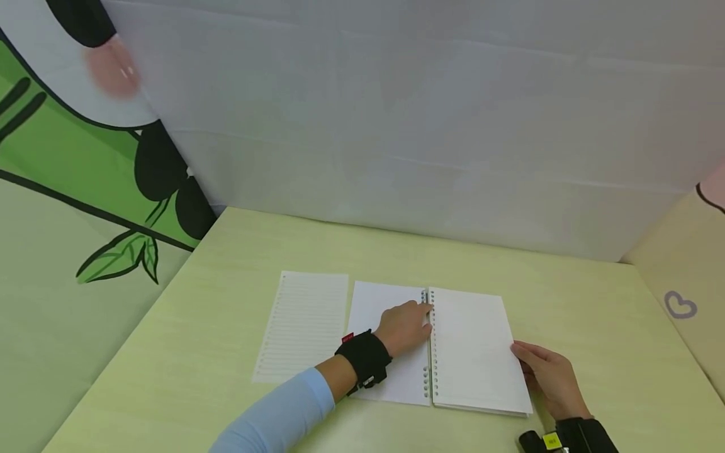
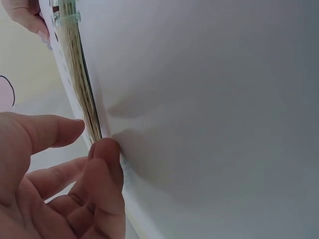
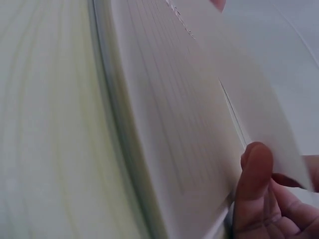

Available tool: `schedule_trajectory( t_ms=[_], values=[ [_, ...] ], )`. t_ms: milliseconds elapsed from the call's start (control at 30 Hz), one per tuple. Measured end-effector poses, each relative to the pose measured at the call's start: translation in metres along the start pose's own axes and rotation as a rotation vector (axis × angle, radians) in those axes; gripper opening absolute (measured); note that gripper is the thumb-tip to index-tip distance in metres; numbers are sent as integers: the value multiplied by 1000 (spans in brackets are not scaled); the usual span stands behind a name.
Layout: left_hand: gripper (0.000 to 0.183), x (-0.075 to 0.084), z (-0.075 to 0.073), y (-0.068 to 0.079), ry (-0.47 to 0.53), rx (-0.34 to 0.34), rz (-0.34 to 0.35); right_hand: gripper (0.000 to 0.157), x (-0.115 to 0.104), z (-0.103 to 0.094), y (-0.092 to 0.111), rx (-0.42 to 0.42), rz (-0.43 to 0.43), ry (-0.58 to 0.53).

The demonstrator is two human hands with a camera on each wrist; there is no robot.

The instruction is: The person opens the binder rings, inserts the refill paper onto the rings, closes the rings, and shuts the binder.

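A loose-leaf notebook [image 1: 467, 377] lies spread on the table, with clear plastic rings [image 2: 67, 19] along its middle. My left hand [image 1: 402, 328] reaches over the left side of it, fingertips touching the binding. In the left wrist view, a gap shows between that thumb and the bent fingers [image 2: 107, 164]. At the right edge, my right hand [image 1: 546, 374] pinches a white page [image 3: 249, 84] between thumb and fingers. The right wrist view shows this page lifted off a lined page [image 3: 164, 99] beneath.
A loose lined sheet [image 1: 306, 321] with punched holes lies left of the notebook. The pale yellow table [image 1: 272, 242] meets a white cloth wall [image 1: 396, 126] at the back. Printed panels stand at the left and right sides.
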State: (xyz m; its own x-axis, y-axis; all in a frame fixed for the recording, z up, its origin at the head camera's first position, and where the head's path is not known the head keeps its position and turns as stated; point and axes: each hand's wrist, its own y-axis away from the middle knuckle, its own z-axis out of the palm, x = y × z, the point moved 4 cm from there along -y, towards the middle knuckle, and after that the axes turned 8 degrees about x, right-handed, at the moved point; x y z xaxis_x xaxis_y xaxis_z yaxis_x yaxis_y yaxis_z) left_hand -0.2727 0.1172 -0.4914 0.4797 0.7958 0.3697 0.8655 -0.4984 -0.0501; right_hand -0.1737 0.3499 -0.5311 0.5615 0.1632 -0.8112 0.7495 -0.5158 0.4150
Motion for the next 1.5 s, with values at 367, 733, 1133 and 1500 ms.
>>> schedule_trajectory(
  t_ms=[367,733,1133,1500],
  values=[
    [16,6,-5,25,98,-80,80,68,-4,-2,0,-21,-17,-37],
    [14,8,1,50,101,-121,152,63,-13,-4,14,49,-194,169],
    [27,11,5,63,-32,-102,202,39,-51,49,74,-121,-681,534],
    [30,11,6,66,-38,-101,224,44,-39,82,83,-266,-812,589]
  ],
)
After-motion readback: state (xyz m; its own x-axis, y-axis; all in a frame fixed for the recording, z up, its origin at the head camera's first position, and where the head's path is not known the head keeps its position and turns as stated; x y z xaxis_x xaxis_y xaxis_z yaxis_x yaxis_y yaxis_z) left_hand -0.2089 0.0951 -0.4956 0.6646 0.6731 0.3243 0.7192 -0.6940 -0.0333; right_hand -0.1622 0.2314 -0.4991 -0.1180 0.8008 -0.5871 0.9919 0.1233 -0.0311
